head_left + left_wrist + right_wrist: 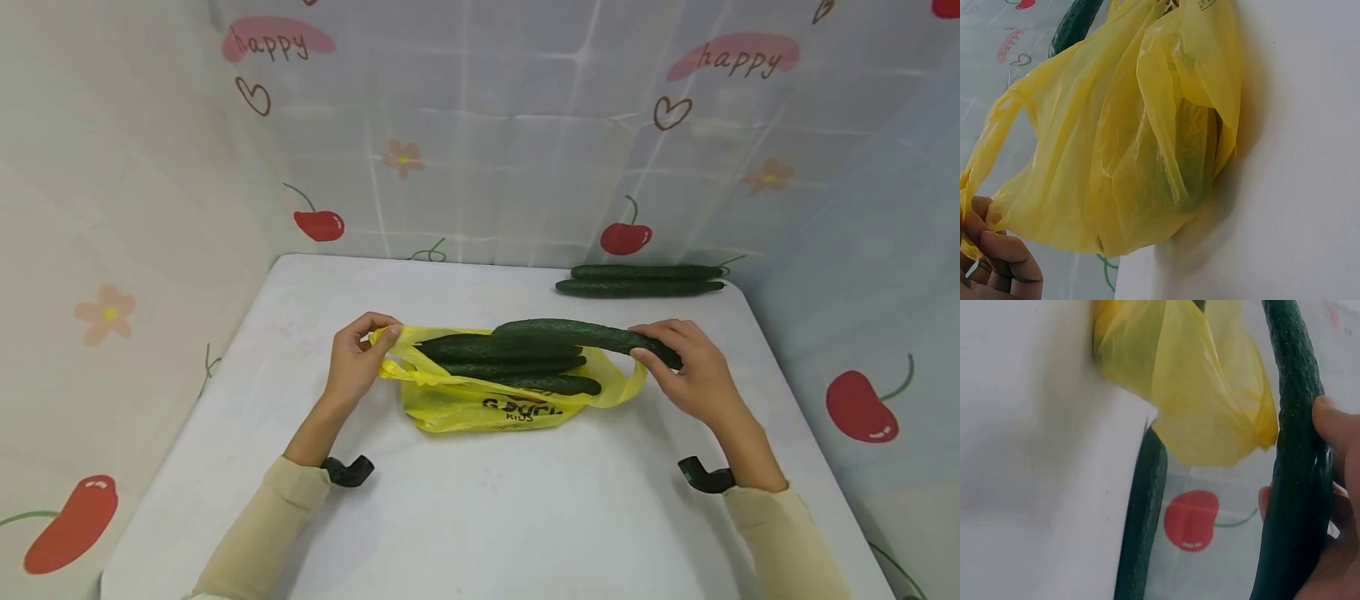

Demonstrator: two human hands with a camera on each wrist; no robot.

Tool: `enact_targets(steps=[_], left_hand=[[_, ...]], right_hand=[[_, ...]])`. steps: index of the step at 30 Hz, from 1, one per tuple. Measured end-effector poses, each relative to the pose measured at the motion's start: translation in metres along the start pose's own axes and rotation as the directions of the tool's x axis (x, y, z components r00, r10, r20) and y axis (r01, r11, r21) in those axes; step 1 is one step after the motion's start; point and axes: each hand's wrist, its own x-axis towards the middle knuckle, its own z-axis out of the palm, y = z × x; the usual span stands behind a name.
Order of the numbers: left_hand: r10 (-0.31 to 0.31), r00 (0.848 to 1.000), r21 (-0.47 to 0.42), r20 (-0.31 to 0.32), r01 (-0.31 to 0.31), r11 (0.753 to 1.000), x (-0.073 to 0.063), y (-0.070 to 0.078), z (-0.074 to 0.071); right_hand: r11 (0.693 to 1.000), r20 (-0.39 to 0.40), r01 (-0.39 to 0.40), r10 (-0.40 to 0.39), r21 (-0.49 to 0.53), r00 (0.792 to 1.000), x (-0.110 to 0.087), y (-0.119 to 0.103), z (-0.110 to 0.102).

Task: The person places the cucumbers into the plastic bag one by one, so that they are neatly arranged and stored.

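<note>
A yellow plastic bag with dark lettering lies on the table, several cucumbers inside its opening. My left hand pinches the bag's left handle between thumb and fingers; the left wrist view shows the stretched handle in that hand. In my right hand is another cucumber, gripped near its right end. Its far end lies over the bag's opening, above the other cucumbers. The right wrist view shows thumb and fingers around this cucumber, beside the bag's right handle.
Two more cucumbers lie side by side at the table's back right corner. The white table meets a printed curtain at its back edge. Dark curved pieces sit at both wrists.
</note>
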Motion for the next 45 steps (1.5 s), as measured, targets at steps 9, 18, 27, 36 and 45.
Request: enact_targets(steps=[9, 18, 27, 36, 45], left_hand=[[0.000, 1.000, -0.021, -0.010, 0.000, 1.000, 0.000, 0.002, 0.001], [0.015, 1.000, -0.037, -0.027, -0.016, 0.999, 0.003, 0.001, 0.001], [0.001, 1.000, -0.040, -0.027, -0.002, 0.999, 0.003, 0.004, 0.001], [0.001, 1.000, -0.032, -0.010, -0.001, 1.000, 0.003, 0.002, 0.000], [0.012, 1.000, -0.044, 0.018, -0.011, 0.999, 0.006, 0.004, -0.001]], right_hand=[[0.997, 0.066, 0.059, -0.056, -0.050, 0.996, 0.006, -0.026, 0.020], [0.976, 0.067, 0.183, -0.176, -0.118, 0.982, 0.016, -0.054, 0.048], [0.971, 0.121, 0.223, -0.211, -0.089, 0.970, 0.025, -0.083, 0.073], [0.993, 0.297, 0.109, -0.119, 0.051, 0.947, 0.037, -0.086, 0.086], [0.969, 0.507, 0.026, -0.151, 0.245, 0.848, 0.047, -0.075, 0.080]])
